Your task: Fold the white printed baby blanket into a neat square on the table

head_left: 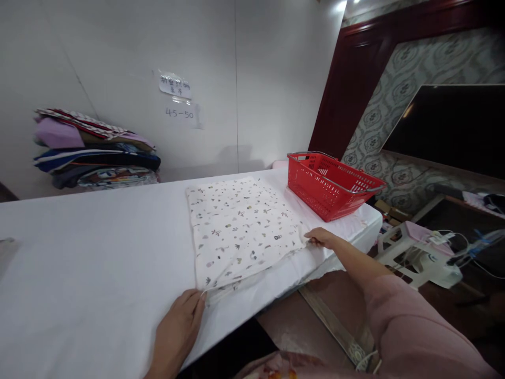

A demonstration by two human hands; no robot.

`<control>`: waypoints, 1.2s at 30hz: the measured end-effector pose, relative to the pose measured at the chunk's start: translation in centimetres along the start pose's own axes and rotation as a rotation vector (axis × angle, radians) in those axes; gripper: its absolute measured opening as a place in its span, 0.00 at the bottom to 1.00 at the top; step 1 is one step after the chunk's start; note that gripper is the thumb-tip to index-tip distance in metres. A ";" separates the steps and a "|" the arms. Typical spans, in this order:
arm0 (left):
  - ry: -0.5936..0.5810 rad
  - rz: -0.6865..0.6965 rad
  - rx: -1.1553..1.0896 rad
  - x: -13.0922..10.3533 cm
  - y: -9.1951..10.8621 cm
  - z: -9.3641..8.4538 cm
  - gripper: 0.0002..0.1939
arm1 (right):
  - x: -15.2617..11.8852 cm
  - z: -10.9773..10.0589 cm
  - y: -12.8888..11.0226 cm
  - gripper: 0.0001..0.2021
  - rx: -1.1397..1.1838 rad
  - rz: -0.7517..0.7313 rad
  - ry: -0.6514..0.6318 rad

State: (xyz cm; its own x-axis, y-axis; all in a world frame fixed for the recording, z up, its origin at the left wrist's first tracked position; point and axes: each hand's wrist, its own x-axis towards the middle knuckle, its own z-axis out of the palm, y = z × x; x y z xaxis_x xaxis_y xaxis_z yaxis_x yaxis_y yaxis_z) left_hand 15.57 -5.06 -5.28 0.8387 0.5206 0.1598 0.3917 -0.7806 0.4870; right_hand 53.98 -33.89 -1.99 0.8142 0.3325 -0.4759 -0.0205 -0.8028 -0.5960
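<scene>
A white cloth (244,226) printed with small plants and leaves lies spread nearly square on the white-covered table (118,252). At its near left corner, my left hand (181,321) is closed, with the fabric edge pinched between thumb and fingers. My right hand (320,238) pinches the near right corner, close to the table's front edge. Between the two hands the near edge runs fairly straight, and a second layer shows a little beneath it. The far part of the cloth rests flat.
A red plastic basket (331,184) with metal handles stands at the table's right end. Folded clothes (98,150) are piled at the back left, near a wall with paper notes (179,100). Right of the table are a pink-topped stool (428,239) with cables and a dark screen (450,126).
</scene>
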 end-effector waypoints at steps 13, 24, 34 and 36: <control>-0.019 -0.002 0.021 0.0 -0.2 0.1 0.18 | 0.3 -0.7 -0.8 0.05 -0.278 -0.038 0.153; 0.023 0.035 0.024 -0.1 -0.2 0.3 0.18 | 0.2 -1.2 -1.4 0.07 -0.375 -0.123 0.303; 0.055 0.065 0.045 -0.2 -0.6 0.8 0.17 | -0.1 0.0 -1.1 0.13 -0.058 -0.045 0.067; 0.054 0.070 0.045 -0.2 -0.6 0.7 0.17 | 0.1 0.0 -1.1 0.14 -0.074 0.005 0.054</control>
State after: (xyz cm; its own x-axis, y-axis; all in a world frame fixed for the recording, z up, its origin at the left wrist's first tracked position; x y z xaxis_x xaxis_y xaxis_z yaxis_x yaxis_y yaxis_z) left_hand 15.43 -4.96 -6.16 0.8435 0.4812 0.2388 0.3504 -0.8298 0.4343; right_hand 54.03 -32.99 -1.42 0.8445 0.3031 -0.4415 0.0168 -0.8390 -0.5438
